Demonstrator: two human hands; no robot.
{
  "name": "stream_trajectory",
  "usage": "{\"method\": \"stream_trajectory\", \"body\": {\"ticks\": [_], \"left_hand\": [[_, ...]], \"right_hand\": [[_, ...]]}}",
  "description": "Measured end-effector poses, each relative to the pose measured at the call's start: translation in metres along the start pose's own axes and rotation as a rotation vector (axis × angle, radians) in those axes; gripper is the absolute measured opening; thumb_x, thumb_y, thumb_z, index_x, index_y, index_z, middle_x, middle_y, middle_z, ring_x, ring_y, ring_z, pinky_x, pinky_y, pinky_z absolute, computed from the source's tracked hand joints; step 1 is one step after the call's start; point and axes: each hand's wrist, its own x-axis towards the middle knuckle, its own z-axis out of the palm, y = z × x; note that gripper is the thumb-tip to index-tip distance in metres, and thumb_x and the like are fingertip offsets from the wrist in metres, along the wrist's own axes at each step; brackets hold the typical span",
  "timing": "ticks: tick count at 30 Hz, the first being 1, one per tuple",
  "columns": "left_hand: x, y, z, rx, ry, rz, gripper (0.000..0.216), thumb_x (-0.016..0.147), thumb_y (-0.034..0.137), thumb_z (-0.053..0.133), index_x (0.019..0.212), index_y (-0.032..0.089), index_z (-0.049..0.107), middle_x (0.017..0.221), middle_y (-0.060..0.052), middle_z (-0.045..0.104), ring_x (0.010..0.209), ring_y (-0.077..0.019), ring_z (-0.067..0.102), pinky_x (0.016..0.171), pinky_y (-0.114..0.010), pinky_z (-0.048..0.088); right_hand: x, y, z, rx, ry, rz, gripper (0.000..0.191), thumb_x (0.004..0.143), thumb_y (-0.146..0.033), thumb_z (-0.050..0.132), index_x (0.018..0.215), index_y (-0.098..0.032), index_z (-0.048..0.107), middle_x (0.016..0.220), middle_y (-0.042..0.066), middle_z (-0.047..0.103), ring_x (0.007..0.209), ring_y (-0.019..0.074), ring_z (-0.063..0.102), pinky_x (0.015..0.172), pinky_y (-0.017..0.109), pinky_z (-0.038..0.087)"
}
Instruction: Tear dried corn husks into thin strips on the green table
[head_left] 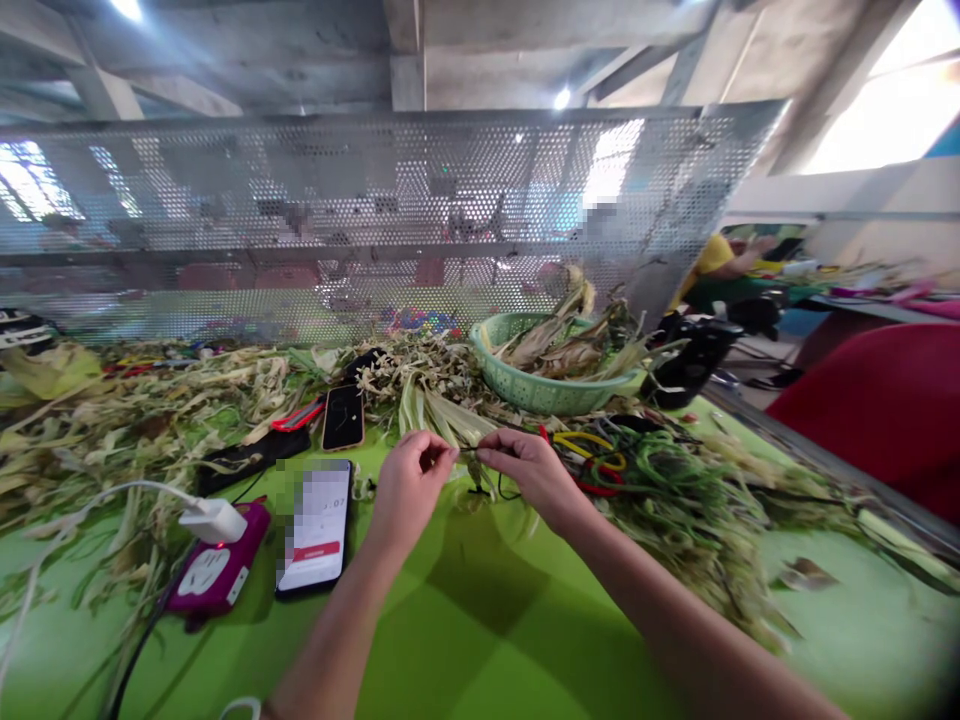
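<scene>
Over the green table [450,640], my left hand [411,480] and my right hand [531,472] face each other with a small gap between them. Each is closed, thumb against forefinger, on a thin dark strand [467,449] stretched across the gap; whether it is wire or thread I cannot tell. A small scrap of husk [478,472] hangs just below the strand. Behind my fingers spreads a bunch of pale corn husk strips [427,408]. Pliers with yellow handles [600,447] lie to the right of my right hand.
A light green basket [540,392] of dry husks stands behind. Husk scraps [165,420] cover the left; green strands [667,470] heap on the right. Left of my hands are a lit phone [319,530], a dark phone [343,416] and a purple power strip [225,570]. A perforated metal screen [337,220] closes the back.
</scene>
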Motion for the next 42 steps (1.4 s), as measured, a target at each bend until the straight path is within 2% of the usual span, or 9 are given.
{"method": "stream_trajectory", "body": {"ticks": [3, 6, 10, 15, 21, 24, 33, 38, 42], "left_hand": [[0.000, 0.006, -0.001, -0.130, -0.046, -0.009, 0.020, 0.080, 0.036, 0.059, 0.072, 0.017, 0.058, 0.082, -0.004, 0.059, 0.065, -0.0118, 0.051, 0.061, -0.023, 0.040], [0.000, 0.007, 0.000, -0.331, -0.169, -0.091, 0.022, 0.080, 0.038, 0.058, 0.073, 0.017, 0.057, 0.094, -0.005, 0.062, 0.064, -0.0097, 0.050, 0.059, -0.022, 0.041], [0.000, 0.005, 0.000, -0.450, -0.260, -0.193, 0.027, 0.080, 0.043, 0.058, 0.079, 0.016, 0.059, 0.085, -0.004, 0.064, 0.061, -0.0093, 0.048, 0.058, -0.022, 0.041], [0.001, 0.002, 0.001, -0.451, -0.258, -0.242, 0.028, 0.078, 0.044, 0.060, 0.081, 0.016, 0.061, 0.076, -0.001, 0.061, 0.063, -0.0099, 0.049, 0.059, -0.021, 0.041], [0.001, -0.011, 0.009, -0.389, -0.288, -0.290, 0.029, 0.078, 0.043, 0.060, 0.082, 0.014, 0.060, 0.074, 0.000, 0.058, 0.062, -0.0099, 0.049, 0.060, -0.023, 0.040], [0.000, -0.015, 0.013, -0.397, -0.303, -0.311, 0.031, 0.075, 0.042, 0.063, 0.085, 0.013, 0.061, 0.075, -0.002, 0.060, 0.065, -0.0111, 0.051, 0.062, -0.024, 0.040], [-0.003, -0.013, 0.023, -0.395, -0.293, -0.311, 0.027, 0.067, 0.033, 0.071, 0.083, 0.013, 0.062, 0.076, -0.004, 0.063, 0.067, -0.0126, 0.055, 0.064, -0.025, 0.043], [-0.004, -0.009, 0.022, -0.347, -0.305, -0.305, 0.027, 0.067, 0.035, 0.071, 0.079, 0.014, 0.060, 0.073, -0.002, 0.062, 0.065, -0.0120, 0.054, 0.062, -0.025, 0.042], [-0.003, -0.013, 0.020, -0.403, -0.286, -0.316, 0.026, 0.069, 0.036, 0.070, 0.079, 0.014, 0.060, 0.073, -0.001, 0.060, 0.066, -0.0116, 0.053, 0.062, -0.024, 0.041]], "right_hand": [[0.001, 0.004, 0.001, 0.031, -0.013, 0.019, 0.018, 0.073, -0.033, 0.062, 0.073, -0.015, 0.063, 0.065, -0.002, 0.055, 0.063, 0.0120, 0.046, 0.063, 0.025, 0.036], [0.001, 0.004, 0.004, 0.094, -0.044, 0.061, 0.020, 0.072, -0.034, 0.063, 0.072, -0.014, 0.063, 0.065, -0.002, 0.055, 0.062, 0.0112, 0.046, 0.062, 0.025, 0.034], [-0.001, 0.000, 0.006, 0.189, -0.077, 0.115, 0.023, 0.070, -0.037, 0.066, 0.071, -0.014, 0.062, 0.064, -0.002, 0.055, 0.059, 0.0097, 0.044, 0.058, 0.023, 0.032], [-0.001, 0.001, 0.006, 0.129, -0.135, 0.123, 0.026, 0.071, -0.040, 0.067, 0.069, -0.014, 0.062, 0.060, -0.003, 0.052, 0.056, 0.0090, 0.041, 0.055, 0.023, 0.030], [0.001, 0.003, -0.012, -0.329, -0.151, -0.044, 0.021, 0.075, -0.036, 0.063, 0.076, -0.016, 0.066, 0.061, -0.003, 0.054, 0.058, 0.0107, 0.044, 0.054, 0.022, 0.030], [0.001, -0.002, -0.022, -0.442, -0.136, -0.096, 0.020, 0.077, -0.035, 0.061, 0.073, -0.016, 0.064, 0.063, -0.003, 0.055, 0.060, 0.0107, 0.046, 0.055, 0.021, 0.031], [-0.001, -0.012, -0.020, -0.238, -0.172, -0.010, 0.029, 0.076, -0.042, 0.061, 0.068, -0.014, 0.062, 0.059, -0.003, 0.049, 0.057, 0.0099, 0.040, 0.053, 0.021, 0.030], [-0.005, -0.016, -0.017, -0.144, -0.265, -0.106, 0.031, 0.081, -0.043, 0.058, 0.072, -0.015, 0.065, 0.065, -0.001, 0.055, 0.063, 0.0115, 0.048, 0.058, 0.022, 0.034], [-0.002, -0.015, -0.023, -0.207, -0.115, -0.177, 0.028, 0.083, -0.040, 0.056, 0.071, -0.016, 0.065, 0.070, 0.001, 0.059, 0.070, 0.0140, 0.053, 0.064, 0.023, 0.039]]}}
